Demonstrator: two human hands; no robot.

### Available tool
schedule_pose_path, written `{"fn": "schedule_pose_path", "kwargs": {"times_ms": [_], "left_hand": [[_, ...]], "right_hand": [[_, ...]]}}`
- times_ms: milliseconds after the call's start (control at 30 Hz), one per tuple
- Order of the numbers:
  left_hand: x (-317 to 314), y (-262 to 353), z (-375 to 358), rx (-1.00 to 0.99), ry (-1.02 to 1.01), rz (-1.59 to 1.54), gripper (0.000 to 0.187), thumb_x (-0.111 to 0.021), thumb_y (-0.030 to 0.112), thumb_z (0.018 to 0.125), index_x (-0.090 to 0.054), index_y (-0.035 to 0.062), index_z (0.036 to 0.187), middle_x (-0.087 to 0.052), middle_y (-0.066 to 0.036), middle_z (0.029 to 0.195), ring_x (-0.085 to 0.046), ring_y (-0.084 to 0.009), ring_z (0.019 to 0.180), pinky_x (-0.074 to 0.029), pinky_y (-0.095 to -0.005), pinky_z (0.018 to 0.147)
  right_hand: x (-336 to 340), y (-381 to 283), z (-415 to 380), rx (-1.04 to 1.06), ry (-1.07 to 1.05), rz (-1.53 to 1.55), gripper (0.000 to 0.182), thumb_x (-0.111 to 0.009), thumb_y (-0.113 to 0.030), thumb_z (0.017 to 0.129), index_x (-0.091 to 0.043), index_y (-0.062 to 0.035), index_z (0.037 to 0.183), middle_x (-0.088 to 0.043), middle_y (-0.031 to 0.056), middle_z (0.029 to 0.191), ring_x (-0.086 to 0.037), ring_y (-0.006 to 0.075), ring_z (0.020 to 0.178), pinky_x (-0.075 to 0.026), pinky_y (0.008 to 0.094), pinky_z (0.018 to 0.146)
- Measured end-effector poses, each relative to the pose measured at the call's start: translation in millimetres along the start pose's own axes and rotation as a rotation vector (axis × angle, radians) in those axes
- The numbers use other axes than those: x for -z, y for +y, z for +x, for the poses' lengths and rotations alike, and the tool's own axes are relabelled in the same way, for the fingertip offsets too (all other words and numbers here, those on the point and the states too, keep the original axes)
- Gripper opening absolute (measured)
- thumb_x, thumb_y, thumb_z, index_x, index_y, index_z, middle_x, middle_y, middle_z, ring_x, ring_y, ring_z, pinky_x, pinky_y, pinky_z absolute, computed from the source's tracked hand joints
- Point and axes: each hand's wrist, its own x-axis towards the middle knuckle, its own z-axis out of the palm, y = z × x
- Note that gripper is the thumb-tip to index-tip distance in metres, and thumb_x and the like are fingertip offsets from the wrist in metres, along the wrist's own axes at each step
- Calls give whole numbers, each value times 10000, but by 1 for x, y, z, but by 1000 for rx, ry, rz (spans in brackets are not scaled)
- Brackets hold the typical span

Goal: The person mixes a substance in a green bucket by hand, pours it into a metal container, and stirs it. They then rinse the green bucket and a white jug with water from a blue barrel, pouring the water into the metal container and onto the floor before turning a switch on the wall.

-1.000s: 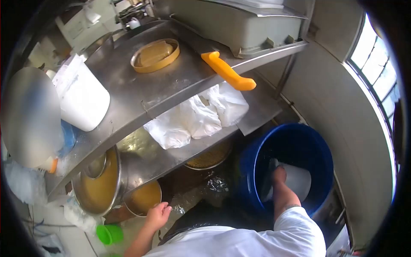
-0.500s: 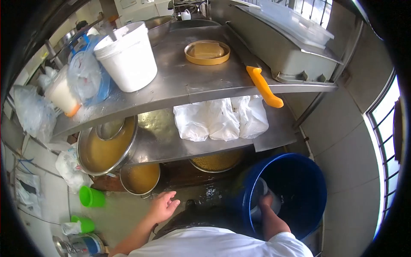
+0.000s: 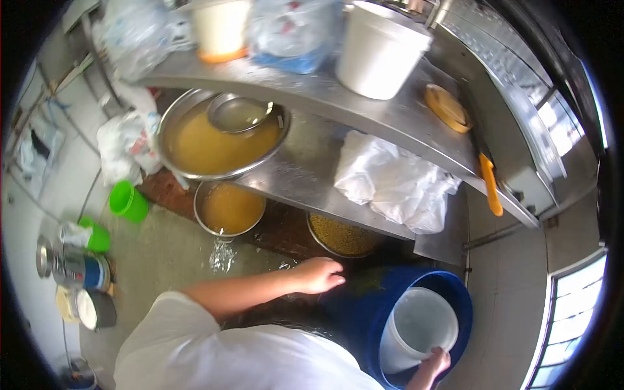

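Observation:
My right hand (image 3: 437, 361) grips the rim of a white bucket (image 3: 426, 305). The bucket sits inside the mouth of a large blue barrel (image 3: 467, 305) and tilts slightly. Whether it holds water is hard to make out. Left of the barrel, my left hand (image 3: 318, 274) hovers with nothing in it, its fingers loosely bent and apart. Beyond that hand, a metal pan of yellow grains (image 3: 341, 235) stands on the floor, partly under the shelf.
A steel shelf (image 3: 312, 104) bears a white bucket (image 3: 380, 55), bags and a yellow-handled knife (image 3: 489, 185). Below stand a wide bowl of yellowish liquid (image 3: 214, 149) with a smaller bowl in it, a pot (image 3: 231, 208), white bags (image 3: 396, 185) and green buckets (image 3: 129, 201).
The view has swung left. My right hand has raised the white bucket toward the barrel's mouth. My left arm has moved across toward the barrel.

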Motion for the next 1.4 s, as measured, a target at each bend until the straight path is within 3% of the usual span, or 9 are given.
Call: {"fn": "schedule_pose_path", "kwargs": {"times_ms": [133,267,467,600,667,733,800,1167,1400], "left_hand": [[-28,24,16,-109,-107,-249,429,-728,330,974,-690,-49,1171,-724,-250,1089,-717,-383,965,-568,-460,834],[-28,75,18,-79,-223,-535,552,-626,460,1033,-639,-40,1267,-714,-228,1090,-716,-309,850,-573,-425,748],[84,109,-49,73,-497,-1311,557,-503,551,1068,-553,42,1289,-666,-107,1037,-699,-226,797,-590,-399,632],[166,80,-140,177,161,-1229,519,-557,512,1049,-500,59,1296,-628,-103,917,-647,-186,633,-492,-349,405],[206,56,-195,208,307,-1181,505,-586,489,1036,-507,48,1268,-627,-105,898,-638,-190,621,-487,-363,401],[251,34,-259,318,501,-1052,476,-640,447,1007,-523,25,1195,-619,-110,856,-617,-197,602,-468,-382,392],[287,14,-322,447,657,-930,439,-684,400,976,-540,9,1114,-609,-112,826,-594,-198,594,-451,-387,402],[352,-73,-577,696,1585,-585,184,-684,54,832,-610,-1,991,-645,-74,850,-629,-158,757,-525,-331,674],[436,-129,-692,839,1789,-525,219,-674,19,796,-613,-25,1001,-656,-77,870,-635,-164,756,-522,-310,679]], "right_hand": [[43,-120,-56,173,-184,-62,299,-621,-69,712,-604,48,986,-628,129,840,-653,252,723,-543,387,643],[35,-246,-208,558,-36,-39,413,-745,53,659,-713,72,1070,-660,159,865,-588,240,647,-395,349,493],[-5,-326,-382,543,-325,17,556,-727,13,755,-636,61,1301,-643,219,1245,-614,355,1173,-555,486,873],[-41,-325,-412,494,-456,-71,526,-762,-50,807,-646,9,1317,-646,236,1267,-627,376,1177,-579,530,887],[-71,-299,-348,1604,-778,-612,587,-828,-198,845,-623,-53,1375,-617,263,1348,-609,414,1236,-597,589,873],[-136,-263,-398,1177,-900,-409,810,-860,-429,833,-533,-92,1493,-533,276,1470,-550,407,1366,-601,623,889],[-197,-247,-572,478,-1195,-53,598,-594,-175,818,-568,127,1334,-683,181,1105,-707,291,967,-563,359,825],[-450,-130,-814,355,-1876,-221,369,-601,25,847,-675,86,1203,-735,127,1053,-707,207,897,-563,324,807],[-558,-40,-1001,466,-2150,-377,332,-607,3,878,-694,58,1193,-748,118,1033,-703,189,890,-559,340,817]]}}
